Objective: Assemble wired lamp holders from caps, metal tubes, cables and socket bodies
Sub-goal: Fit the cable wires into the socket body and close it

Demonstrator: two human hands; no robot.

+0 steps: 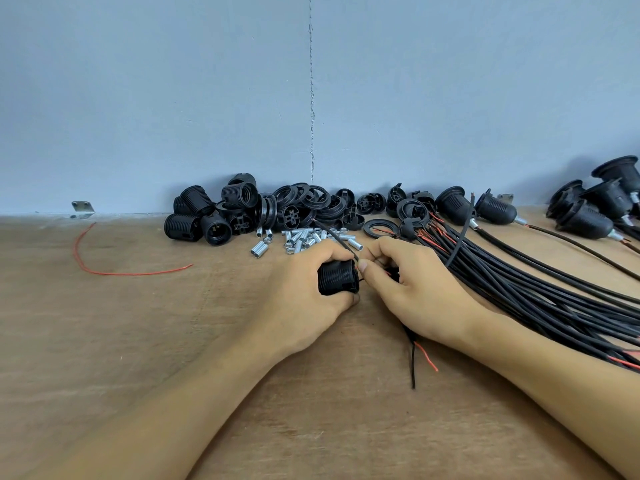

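My left hand (304, 292) grips a black ribbed socket body (337, 277) just above the wooden table (173, 323). My right hand (412, 289) is right beside it, fingers curled on a small black part and thin wires at the socket's end. A black cable with a red wire end (414, 358) trails from under my right hand toward me. Behind the hands lie several loose metal tubes (301, 237), a pile of black socket bodies (207, 216) and caps and rings (311, 202).
A thick bundle of black cables (536, 292) fans out to the right. Finished wired holders (588, 209) lie at the far right by the wall. A loose red wire (104, 268) curls on the left. A blue-grey wall (311, 98) closes the back.
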